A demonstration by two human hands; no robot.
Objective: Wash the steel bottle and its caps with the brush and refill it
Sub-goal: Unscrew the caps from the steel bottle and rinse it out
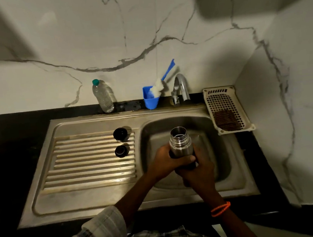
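We stand at a dim kitchen corner, white marble-veined wall behind a black counter, with a steel sink set into it, its ribbed drainboard on the left and the basin on the right. In the single head view we hold the steel bottle over the basin, open mouth tipped up and away from us, threads bare. Its two black caps sit on the drainboard near the basin edge, one behind the other and slightly apart. The brush leans head-down in a blue cup just left of the tap, which shows no running water; a clear plastic bottle stands further left, and a white basket with a dark scrub pad lies to the right. For this step we would judge it best to keep the bottle low over the basin and keep one firm hand on the body, so the other can go for the brush or tap. Our left hand wraps the bottle's body from the left, thumb across its front; our right hand grips lower down, fingers curled round the base, an orange band at the wrist. Both forearms reach forward and converge over the basin.
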